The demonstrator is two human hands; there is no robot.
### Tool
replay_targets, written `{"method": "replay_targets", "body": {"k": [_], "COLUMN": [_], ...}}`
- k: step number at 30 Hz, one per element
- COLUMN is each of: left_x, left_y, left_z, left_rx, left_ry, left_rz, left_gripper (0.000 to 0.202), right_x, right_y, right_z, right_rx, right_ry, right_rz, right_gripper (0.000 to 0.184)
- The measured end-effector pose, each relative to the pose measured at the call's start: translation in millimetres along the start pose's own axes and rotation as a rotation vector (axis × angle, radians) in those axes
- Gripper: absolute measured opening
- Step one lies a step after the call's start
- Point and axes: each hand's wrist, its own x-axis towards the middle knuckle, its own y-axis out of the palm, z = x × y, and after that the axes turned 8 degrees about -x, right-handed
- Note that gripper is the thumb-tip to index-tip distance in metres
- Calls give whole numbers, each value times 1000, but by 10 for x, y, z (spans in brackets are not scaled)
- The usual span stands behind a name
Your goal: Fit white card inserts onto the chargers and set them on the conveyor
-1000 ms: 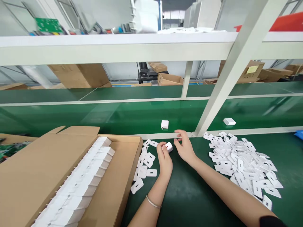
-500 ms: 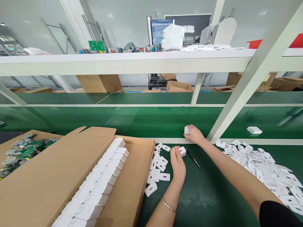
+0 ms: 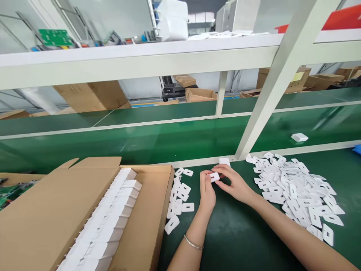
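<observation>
- Head view: left hand (image 3: 208,192) is clamped on a white slotted housing (image 3: 215,177), thumb and fingers pinching its left end.
- Right hand (image 3: 235,184) has the other end: thumb on the near side, fingers over the far edge. Fingers hide part of the contact, so can't tell how firm.
- Slot faces the wearer, between both hands. Likely held by the ends to keep that face in sight; two-end grip should also steady a small part.
- Both hands are low over the green tabletop (image 3: 231,233), so a slip would probably be a short drop.
- White block (image 3: 224,162) just beyond right hand, by the pale rail (image 3: 194,162). Hand partly covers it; touching or not, can't tell.
- Slotted plates (image 3: 306,202) heaped right of right hand, overlapping, unsorted; looks placed for easy reach.
- Smaller plate scatter (image 3: 191,207) just left of left hand.
- Cardboard box (image 3: 142,226) left of that, packed units (image 3: 104,227) in tight rows inside, presumably so they brace each other.
</observation>
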Motion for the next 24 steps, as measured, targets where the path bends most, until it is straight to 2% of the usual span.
{"method": "replay_targets", "body": {"k": [4, 9, 13, 16, 18, 20, 24], "left_x": [-26, -51, -99, -163, -210, -248, -252], "left_y": [-2, -35, -58, -43, -23, -7, -13], "left_z": [-14, -2, -44, -80, -99, -118, -169], "left_rx": [-26, 13, 131, 178, 194, 204, 237], "left_ry": [-56, -79, -11, 65, 112, 142, 137], "left_rz": [98, 189, 248, 281, 313, 331, 333], "left_gripper": [38, 40, 32, 37, 38, 36, 39], "right_x": [-181, -317, -364, -389, -406, -420, -427], "right_y": [35, 79, 75, 88, 105, 118, 130], "right_z": [-44, -157, -163, -155, -143, -126, -117], "right_rx": [58, 145, 128, 129, 176, 264, 395], "right_ry": [37, 34, 74, 156, 236, 293, 361], "right_rz": [-59, -124, -101, -138, -143, -95, -40], "right_gripper": [23, 22, 26, 41, 47, 47, 46]}}
